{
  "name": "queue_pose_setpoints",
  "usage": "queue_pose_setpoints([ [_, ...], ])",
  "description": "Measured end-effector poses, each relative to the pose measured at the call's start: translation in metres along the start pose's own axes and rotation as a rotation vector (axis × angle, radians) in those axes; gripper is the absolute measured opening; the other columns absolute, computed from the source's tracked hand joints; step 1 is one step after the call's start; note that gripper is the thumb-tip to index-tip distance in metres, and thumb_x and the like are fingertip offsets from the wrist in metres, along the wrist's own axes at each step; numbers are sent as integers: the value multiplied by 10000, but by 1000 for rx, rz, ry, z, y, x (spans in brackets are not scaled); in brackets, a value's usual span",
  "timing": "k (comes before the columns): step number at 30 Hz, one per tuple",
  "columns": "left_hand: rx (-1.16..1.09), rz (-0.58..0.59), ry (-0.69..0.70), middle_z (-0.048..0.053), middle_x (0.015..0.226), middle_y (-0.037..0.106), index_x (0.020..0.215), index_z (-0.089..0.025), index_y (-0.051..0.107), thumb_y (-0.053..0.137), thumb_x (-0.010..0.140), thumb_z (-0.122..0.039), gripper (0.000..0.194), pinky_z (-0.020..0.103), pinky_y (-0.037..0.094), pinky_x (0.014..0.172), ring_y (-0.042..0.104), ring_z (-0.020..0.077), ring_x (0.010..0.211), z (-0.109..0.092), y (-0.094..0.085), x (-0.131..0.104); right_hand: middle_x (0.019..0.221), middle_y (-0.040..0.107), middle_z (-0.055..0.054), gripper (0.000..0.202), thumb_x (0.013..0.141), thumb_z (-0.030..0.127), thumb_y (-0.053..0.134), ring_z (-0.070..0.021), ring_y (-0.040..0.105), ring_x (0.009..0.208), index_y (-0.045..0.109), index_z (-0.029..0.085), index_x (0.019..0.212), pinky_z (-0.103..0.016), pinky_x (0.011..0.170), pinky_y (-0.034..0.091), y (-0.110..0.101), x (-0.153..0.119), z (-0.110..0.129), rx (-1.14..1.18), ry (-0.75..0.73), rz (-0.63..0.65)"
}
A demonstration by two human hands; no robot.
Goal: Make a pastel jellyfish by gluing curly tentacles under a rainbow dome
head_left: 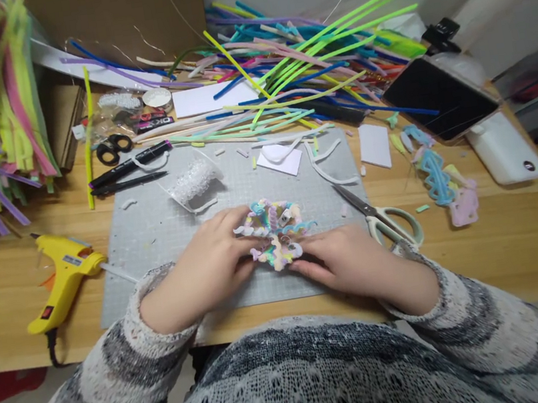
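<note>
Between my two hands is a small pastel pipe-cleaner ornament (275,227), twisted from pink, blue, yellow and lilac pieces. My left hand (211,257) grips its left side, with the fingers at the edge and the thumb below. On its right side, my right hand (345,254) pinches the lower edge between thumb and fingers. Both hands are just above the front of a grey cutting mat (149,246). A spool of clear beads (195,180) lies beyond my left hand, and scissors with pale handles (382,215) rest beside my right hand.
A yellow glue gun (60,276) lies at left, its nozzle by my left sleeve. Markers (129,165) and black-handled scissors (113,149) sit behind the mat. Loose pipe cleaners (298,56) pile up at the back. At right are a phone (440,95) and pastel pipe-cleaner pieces (437,176).
</note>
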State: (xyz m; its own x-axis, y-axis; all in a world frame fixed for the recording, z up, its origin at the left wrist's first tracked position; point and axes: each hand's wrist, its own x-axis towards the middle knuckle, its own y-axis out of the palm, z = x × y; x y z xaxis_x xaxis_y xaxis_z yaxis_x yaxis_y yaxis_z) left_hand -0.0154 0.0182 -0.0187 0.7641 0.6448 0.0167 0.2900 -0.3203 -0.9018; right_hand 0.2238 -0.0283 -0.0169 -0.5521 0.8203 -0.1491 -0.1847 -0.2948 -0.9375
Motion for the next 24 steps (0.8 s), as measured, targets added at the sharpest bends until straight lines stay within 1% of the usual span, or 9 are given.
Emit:
queue_pose_setpoints([
  [3, 4, -7, -1, 126, 1331, 487, 1096, -262, 714, 657, 813, -192, 297, 512, 444, 1007, 486, 314, 1225, 0, 1, 0, 826, 777, -62, 311, 940, 422, 515, -217, 714, 674, 699, 215, 1081, -300, 567, 347, 1, 0, 0, -16, -3, 19],
  [6, 4, -9, 4, 127, 1336, 481, 1075, -260, 721, 652, 816, -197, 275, 514, 434, 1015, 484, 317, 1228, 1, 1, 0, 835, 777, -62, 288, 937, 411, 523, -222, 712, 666, 707, 212, 1036, -301, 550, 318, 1, 0, 0, -60, 3, 44],
  [10, 6, -1, -10, 117, 1313, 499, 1093, -270, 716, 661, 813, -187, 298, 514, 439, 1009, 489, 309, 1216, 0, 1, 0, 801, 769, -57, 278, 936, 410, 523, -209, 692, 624, 710, 211, 985, -297, 520, 256, 0, 0, 1, -128, -18, 11],
  [14, 2, -2, -18, 115, 1298, 524, 1115, -273, 709, 655, 838, -195, 293, 501, 460, 985, 502, 296, 1203, -1, 1, 1, 734, 749, -43, 273, 935, 391, 526, -176, 645, 555, 694, 206, 1045, -293, 500, 193, -2, -1, 3, -187, -35, -17],
  [16, 2, -12, -7, 115, 1294, 540, 1112, -270, 708, 651, 847, -197, 281, 499, 465, 977, 511, 293, 1199, -1, 0, 1, 748, 747, -44, 285, 943, 382, 507, -162, 622, 535, 679, 205, 1087, -293, 497, 176, -3, 0, 3, -207, -30, -9],
  [18, -2, -11, 35, 115, 1283, 564, 1090, -259, 712, 637, 862, -207, 246, 494, 461, 980, 524, 287, 1192, 1, -1, 2, 800, 752, -48, 291, 953, 374, 481, -155, 614, 536, 670, 210, 1102, -293, 497, 172, -4, 0, 3, -207, -16, 8],
  [21, -43, 9, 89, 109, 1234, 613, 1081, -241, 697, 585, 908, -268, 208, 461, 475, 965, 569, 260, 1147, 4, -4, 2, 843, 751, -56, 292, 960, 366, 457, -157, 616, 561, 674, 216, 1085, -296, 503, 180, -4, 1, 3, -191, 16, 38],
  [24, -89, -9, 67, 100, 1156, 652, 1098, -222, 663, 565, 922, -323, 225, 408, 508, 904, 618, 233, 1064, 6, -7, 1, 811, 749, -55, 303, 958, 346, 455, -155, 608, 567, 663, 229, 1145, -293, 512, 201, -2, 1, 2, -158, 42, 46],
])
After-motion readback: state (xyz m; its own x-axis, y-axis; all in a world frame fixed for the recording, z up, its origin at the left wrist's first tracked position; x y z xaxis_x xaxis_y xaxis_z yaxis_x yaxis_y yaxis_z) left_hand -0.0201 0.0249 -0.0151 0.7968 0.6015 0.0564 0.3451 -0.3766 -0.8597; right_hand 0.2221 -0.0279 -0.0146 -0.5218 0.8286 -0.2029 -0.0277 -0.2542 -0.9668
